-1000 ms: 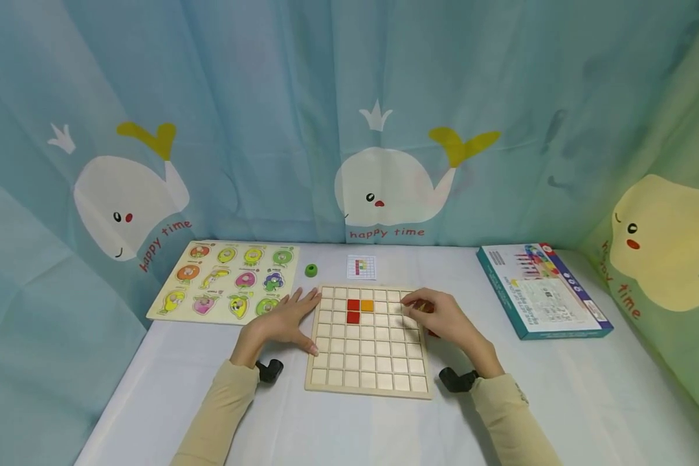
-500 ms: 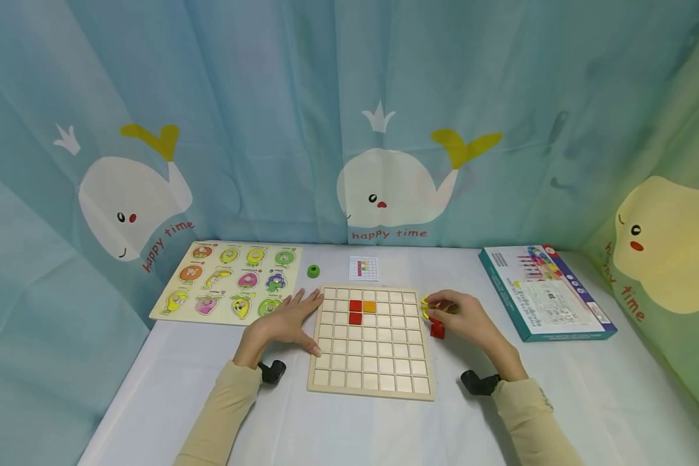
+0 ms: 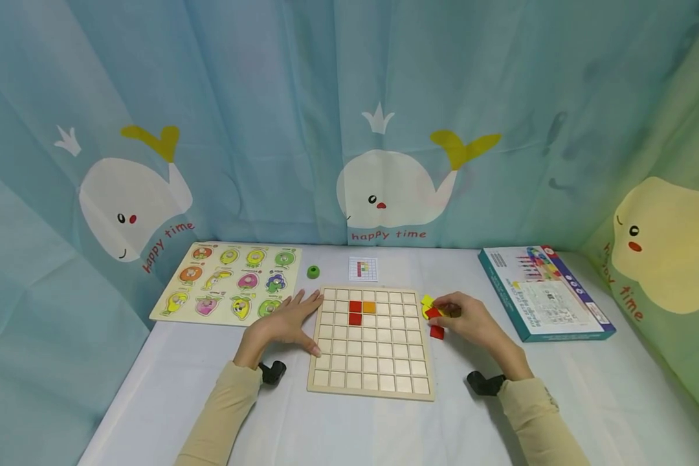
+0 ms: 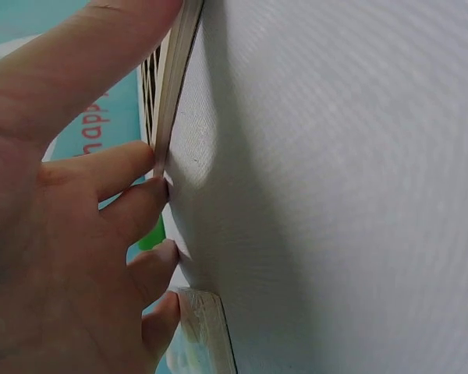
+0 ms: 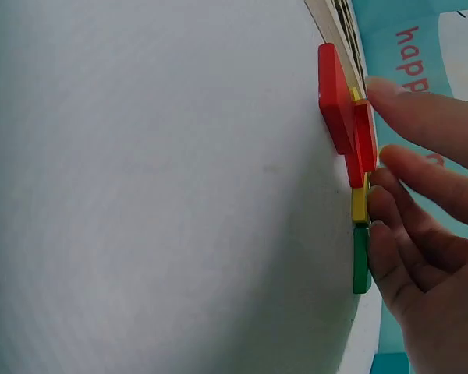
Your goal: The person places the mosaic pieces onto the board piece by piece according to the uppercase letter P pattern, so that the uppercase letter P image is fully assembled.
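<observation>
My left hand (image 3: 282, 327) lies spread along the left edge of the wooden grid board (image 3: 369, 393), thumb and fingertips touching its rim. Two red tiles (image 3: 355, 319) and an orange tile (image 3: 369, 307) sit in the board's upper cells. Right of the board, my right hand (image 3: 472, 320) pinches a red square tile (image 3: 433, 312) between thumb and index finger, low over the loose tiles. Beside it lies another red tile (image 3: 437, 332); yellow tiles (image 3: 427, 301) lie just beyond. A green tile (image 5: 361, 261) shows under the curled fingers in the right wrist view.
A fruit puzzle board (image 3: 227, 285) lies at the left. Behind the grid are a small green ring-like piece (image 3: 313, 272) and a printed pattern card (image 3: 363, 269). At the right lies a flat game box (image 3: 547, 294). A whale-print curtain (image 3: 256, 129) hangs behind the table.
My right hand has drawn back rightward from the board's edge to the loose tiles, uncovering red and yellow ones. A red tile now shows at its fingertips. The left hand stays put.
</observation>
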The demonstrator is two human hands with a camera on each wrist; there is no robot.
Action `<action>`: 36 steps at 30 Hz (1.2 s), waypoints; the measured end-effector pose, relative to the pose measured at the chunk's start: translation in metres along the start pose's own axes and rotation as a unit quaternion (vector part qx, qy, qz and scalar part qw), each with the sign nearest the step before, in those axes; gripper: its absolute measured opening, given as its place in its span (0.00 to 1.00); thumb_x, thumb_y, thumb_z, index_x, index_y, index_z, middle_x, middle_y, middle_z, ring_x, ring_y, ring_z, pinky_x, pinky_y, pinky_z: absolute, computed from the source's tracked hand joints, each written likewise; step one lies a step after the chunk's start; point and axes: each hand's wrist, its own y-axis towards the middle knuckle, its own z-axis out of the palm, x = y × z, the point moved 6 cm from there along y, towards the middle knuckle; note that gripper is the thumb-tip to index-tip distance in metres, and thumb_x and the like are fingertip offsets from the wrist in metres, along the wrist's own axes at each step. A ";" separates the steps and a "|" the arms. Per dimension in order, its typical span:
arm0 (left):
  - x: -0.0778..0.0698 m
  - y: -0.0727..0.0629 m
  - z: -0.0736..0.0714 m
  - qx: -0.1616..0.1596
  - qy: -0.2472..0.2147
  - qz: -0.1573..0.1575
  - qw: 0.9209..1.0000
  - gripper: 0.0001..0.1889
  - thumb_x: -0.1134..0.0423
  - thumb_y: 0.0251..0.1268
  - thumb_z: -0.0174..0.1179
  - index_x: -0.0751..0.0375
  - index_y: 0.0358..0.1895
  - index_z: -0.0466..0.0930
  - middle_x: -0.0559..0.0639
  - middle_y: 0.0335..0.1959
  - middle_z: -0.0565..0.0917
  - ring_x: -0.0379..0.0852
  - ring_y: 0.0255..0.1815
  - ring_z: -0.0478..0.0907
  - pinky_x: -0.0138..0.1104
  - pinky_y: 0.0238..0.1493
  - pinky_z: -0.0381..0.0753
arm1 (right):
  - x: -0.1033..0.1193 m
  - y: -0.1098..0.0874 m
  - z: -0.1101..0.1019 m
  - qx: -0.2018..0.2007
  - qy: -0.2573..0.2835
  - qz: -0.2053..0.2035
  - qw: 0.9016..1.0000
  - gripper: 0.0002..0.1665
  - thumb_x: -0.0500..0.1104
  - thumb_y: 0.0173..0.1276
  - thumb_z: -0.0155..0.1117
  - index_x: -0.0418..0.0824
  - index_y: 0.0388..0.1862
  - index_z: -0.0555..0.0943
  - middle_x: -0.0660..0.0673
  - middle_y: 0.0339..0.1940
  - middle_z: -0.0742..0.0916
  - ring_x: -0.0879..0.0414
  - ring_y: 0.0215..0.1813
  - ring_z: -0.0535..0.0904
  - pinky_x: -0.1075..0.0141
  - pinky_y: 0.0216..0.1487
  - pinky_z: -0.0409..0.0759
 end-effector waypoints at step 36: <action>-0.001 0.000 0.000 -0.001 -0.005 -0.006 1.000 0.62 0.49 0.48 0.81 0.60 0.83 0.50 0.54 0.86 0.47 0.61 0.86 0.34 0.56 0.85 0.35 | 0.019 0.003 0.003 -0.007 -0.013 -0.050 0.999 0.22 0.43 0.63 0.77 0.32 0.52 0.85 0.41 0.43 0.89 0.52 0.41 0.79 0.64 0.41 0.80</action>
